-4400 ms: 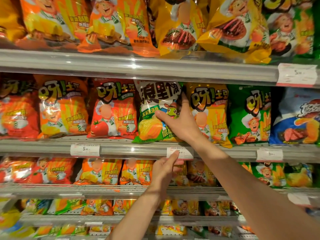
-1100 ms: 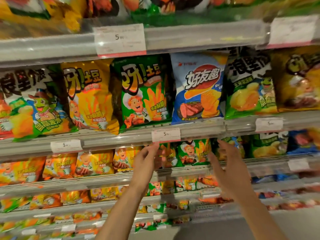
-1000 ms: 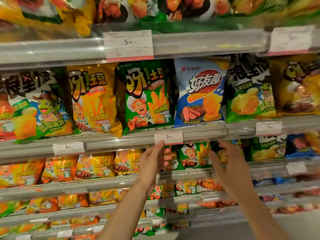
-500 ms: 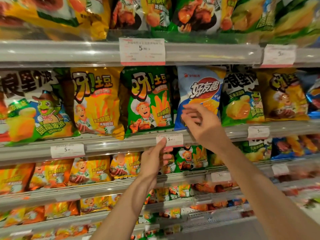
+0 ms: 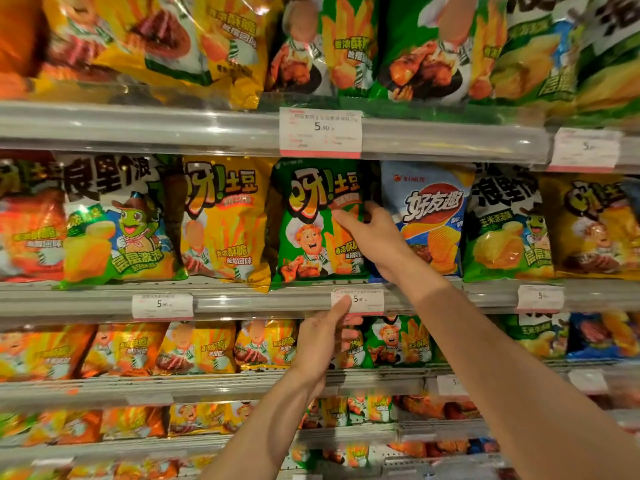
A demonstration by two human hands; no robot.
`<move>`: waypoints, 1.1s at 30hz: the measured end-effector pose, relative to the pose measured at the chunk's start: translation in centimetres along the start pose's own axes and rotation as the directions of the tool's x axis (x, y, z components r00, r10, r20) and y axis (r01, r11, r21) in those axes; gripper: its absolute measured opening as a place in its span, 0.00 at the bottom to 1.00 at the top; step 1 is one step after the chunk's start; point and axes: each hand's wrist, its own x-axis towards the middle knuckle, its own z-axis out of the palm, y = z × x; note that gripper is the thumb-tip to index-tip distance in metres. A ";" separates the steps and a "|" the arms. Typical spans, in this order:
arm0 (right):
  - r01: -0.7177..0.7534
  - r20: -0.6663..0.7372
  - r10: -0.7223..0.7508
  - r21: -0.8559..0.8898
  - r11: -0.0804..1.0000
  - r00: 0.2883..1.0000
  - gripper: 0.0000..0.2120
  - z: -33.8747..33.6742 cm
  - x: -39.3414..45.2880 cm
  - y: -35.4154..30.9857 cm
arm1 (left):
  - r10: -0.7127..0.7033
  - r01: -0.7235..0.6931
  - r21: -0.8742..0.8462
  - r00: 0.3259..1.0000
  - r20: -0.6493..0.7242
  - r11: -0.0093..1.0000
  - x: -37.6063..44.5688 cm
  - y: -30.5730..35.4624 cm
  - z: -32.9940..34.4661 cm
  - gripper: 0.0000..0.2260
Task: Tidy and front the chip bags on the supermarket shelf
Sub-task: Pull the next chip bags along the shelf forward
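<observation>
A green chip bag (image 5: 308, 223) with a chef picture stands upright on the middle shelf (image 5: 242, 299). My right hand (image 5: 375, 237) grips its right edge, thumb across the front and fingers tucked behind, between it and the blue chip bag (image 5: 433, 209). A yellow chip bag (image 5: 221, 220) stands to the left of the green one. Below, my left hand (image 5: 322, 344) rests against the shelf rail, its thumb touching the white price tag (image 5: 363, 300), holding nothing.
More bags fill the shelf: a green-and-white frog bag (image 5: 117, 220) at left, another frog bag (image 5: 502, 226) and a dark yellow bag (image 5: 595, 223) at right. The upper shelf (image 5: 138, 126) and lower shelves (image 5: 173, 382) are packed with bags. Price tags line the rails.
My right hand rose from below the middle shelf, passed in front of the blue bag, then moved left and took hold of the green bag's right edge. My left hand stayed at the price tag.
</observation>
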 end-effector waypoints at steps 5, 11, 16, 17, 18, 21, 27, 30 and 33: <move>0.067 -0.019 -0.065 0.097 0.993 0.998 0.14 0.4 -0.1 0.0 | -0.009 0.009 0.000 1.000 -0.001 1.000 -0.1 0.2 0.1 0.21; 0.072 -0.015 -0.071 0.100 0.992 0.997 0.09 0.5 -0.3 0.1 | -0.006 0.006 0.000 1.000 0.007 1.000 0.1 0.0 -0.1 0.22; 0.078 -0.029 -0.075 0.092 0.993 0.997 0.14 0.6 -0.5 0.6 | -0.002 0.002 -0.011 1.000 0.006 1.000 0.0 0.1 0.0 0.22; 0.077 -0.027 -0.076 0.076 0.994 0.997 0.14 0.6 -0.5 0.6 | -0.001 0.001 -0.011 1.000 0.005 1.000 -0.1 0.2 0.0 0.22; 0.081 -0.024 -0.080 0.058 0.995 0.997 0.13 0.6 -0.4 0.6 | -0.001 0.001 -0.010 1.000 0.004 1.000 -0.1 0.2 0.0 0.21; 0.079 -0.019 -0.079 -0.003 0.997 0.997 0.10 0.3 -0.5 0.0 | -0.002 0.002 -0.010 1.000 0.004 1.000 -0.1 0.2 -0.1 0.22; 0.061 0.071 -0.059 -0.026 0.998 0.996 0.29 -0.9 -3.0 -1.0 | -0.008 0.008 -0.022 1.000 -0.016 1.000 0.0 0.0 0.0 0.21; 0.105 0.107 -0.094 -0.106 0.989 0.990 0.30 -3.1 -4.8 -1.1 | 0.009 -0.012 -0.030 0.997 -0.079 0.999 0.0 -0.5 0.8 0.22; 0.184 -0.075 -0.204 -0.215 0.959 0.976 0.15 -6.4 -6.3 -0.5 | 0.028 -0.033 -0.034 0.991 -0.128 0.999 0.1 -0.9 2.0 0.19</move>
